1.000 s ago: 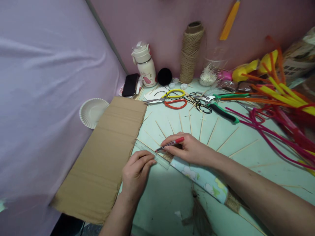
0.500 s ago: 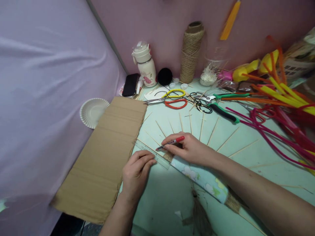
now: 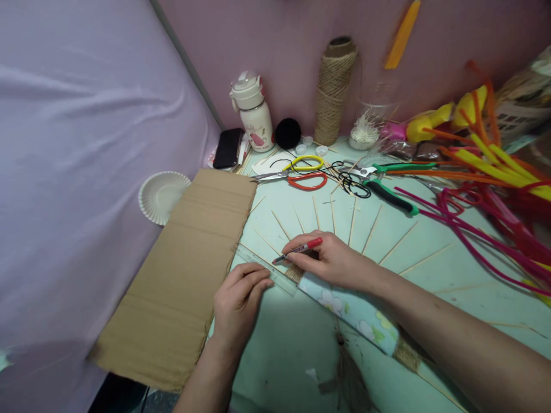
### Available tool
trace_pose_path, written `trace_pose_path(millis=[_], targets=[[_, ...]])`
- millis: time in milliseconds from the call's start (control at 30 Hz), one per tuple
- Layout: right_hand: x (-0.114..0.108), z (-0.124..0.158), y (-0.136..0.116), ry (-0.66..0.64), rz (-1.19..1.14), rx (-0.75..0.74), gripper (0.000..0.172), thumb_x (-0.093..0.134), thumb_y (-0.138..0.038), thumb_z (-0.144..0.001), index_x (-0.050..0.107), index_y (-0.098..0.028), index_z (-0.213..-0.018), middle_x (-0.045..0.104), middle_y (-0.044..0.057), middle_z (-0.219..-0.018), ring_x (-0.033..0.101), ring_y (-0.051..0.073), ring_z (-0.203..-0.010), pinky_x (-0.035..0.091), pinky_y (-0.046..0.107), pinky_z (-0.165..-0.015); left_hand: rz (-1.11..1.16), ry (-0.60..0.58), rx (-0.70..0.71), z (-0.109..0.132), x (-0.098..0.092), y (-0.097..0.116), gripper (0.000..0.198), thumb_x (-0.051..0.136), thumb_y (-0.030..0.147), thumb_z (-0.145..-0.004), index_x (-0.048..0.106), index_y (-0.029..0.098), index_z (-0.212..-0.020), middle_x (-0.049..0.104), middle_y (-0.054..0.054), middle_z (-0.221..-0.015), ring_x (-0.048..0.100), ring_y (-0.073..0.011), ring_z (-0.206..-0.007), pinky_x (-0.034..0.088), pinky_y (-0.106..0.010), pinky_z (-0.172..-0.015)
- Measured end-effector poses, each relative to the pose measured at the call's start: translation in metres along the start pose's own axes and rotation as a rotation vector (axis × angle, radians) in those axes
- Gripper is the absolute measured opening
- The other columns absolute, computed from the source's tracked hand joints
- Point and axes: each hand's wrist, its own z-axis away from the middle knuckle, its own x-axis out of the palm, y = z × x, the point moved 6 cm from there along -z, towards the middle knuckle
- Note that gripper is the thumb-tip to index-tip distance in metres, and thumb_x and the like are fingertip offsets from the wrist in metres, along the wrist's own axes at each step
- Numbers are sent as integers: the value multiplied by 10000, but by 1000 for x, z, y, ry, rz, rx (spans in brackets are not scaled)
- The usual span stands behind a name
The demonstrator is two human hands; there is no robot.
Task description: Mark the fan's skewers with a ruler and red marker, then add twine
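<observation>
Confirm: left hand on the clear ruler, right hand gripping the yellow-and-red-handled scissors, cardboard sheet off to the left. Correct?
No: in the head view, the right hand grips a red-ended pen; the scissors lie beyond it, untouched. The left hand is on the clear ruler and the cardboard sheet is off to the left, as stated.

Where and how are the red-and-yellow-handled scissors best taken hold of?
By the handle loops, probably from above and the right: the scissors lie flat with loops spread toward the right, while the blades face left toward the cardboard. The right hand would first need to put down its pen.
</observation>
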Motion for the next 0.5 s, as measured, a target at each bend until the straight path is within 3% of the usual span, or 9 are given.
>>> trace_pose_path(millis=[500], targets=[[2, -1, 4, -25, -27, 24, 237, 503, -310, -898, 694, -186, -966, 690, 21, -806, 550, 112, -632, 378, 223, -551, 8, -1, -9, 0, 0, -1, 102, 651, 149, -807, 721, 193, -867, 685, -39, -877, 646, -133, -819, 542, -263, -774]])
